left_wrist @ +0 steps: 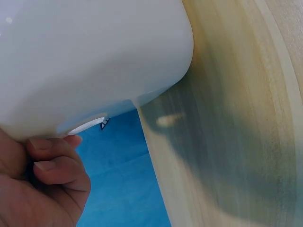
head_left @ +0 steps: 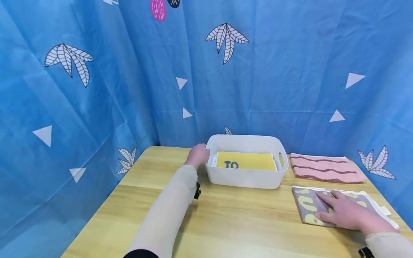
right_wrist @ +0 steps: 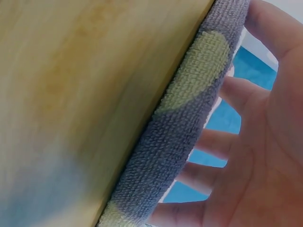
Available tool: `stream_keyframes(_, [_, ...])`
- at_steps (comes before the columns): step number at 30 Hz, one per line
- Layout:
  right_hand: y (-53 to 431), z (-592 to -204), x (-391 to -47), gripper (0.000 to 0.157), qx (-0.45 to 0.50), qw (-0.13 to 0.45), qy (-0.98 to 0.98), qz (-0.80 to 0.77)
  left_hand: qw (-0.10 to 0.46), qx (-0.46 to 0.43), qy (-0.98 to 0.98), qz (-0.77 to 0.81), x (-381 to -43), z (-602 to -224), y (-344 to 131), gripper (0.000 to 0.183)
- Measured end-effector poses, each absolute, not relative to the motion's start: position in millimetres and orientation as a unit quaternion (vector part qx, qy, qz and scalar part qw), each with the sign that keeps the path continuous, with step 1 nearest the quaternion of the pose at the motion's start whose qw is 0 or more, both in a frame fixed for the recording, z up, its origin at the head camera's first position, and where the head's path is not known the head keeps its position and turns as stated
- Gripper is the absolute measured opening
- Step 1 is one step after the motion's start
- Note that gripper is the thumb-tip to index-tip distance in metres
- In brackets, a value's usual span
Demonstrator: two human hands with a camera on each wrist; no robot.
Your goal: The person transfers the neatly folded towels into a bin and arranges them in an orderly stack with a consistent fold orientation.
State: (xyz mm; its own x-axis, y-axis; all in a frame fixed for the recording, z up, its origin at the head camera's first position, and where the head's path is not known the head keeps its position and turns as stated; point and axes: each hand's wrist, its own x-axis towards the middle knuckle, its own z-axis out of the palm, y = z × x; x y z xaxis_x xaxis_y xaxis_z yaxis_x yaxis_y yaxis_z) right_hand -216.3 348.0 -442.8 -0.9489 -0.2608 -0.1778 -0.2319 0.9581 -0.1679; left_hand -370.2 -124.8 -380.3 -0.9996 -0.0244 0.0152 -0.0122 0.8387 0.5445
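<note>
At the left end of a white plastic basket [head_left: 243, 179], my left hand [head_left: 198, 154] grips its end by the handle opening. The left wrist view shows the fingers [left_wrist: 57, 165] curled at the basket's rim. A folded yellow cloth [head_left: 255, 160] with grey lettering lies inside the basket. Over on the right, my right hand [head_left: 350, 213] rests with spread fingers on a folded grey towel [head_left: 306, 206] with yellow shapes. In the right wrist view the towel's thick folded edge [right_wrist: 165, 137] lies along the tabletop, the fingers reaching over it.
Behind the grey towel lies a folded pink towel [head_left: 326, 168] with dark wavy stripes, just right of the basket. Everything stands on a light wooden table [head_left: 232, 218]. A blue patterned curtain [head_left: 274, 82] hangs close behind the table and along both sides.
</note>
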Motion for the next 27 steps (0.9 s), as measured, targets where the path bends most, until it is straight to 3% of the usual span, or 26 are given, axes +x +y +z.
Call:
stream_keyframes(8, [342,-441,-214,0.093,-0.126,0.079,0.987,-0.059,0.018,0.009,-0.958,-0.286,-369,-379,-124,0.029])
stream_keyframes(27, [315,-438,-207,0.094,-0.125,0.101,0.986,-0.044,0.012,0.007,-0.959,-0.284,-372,-382,-124,0.025])
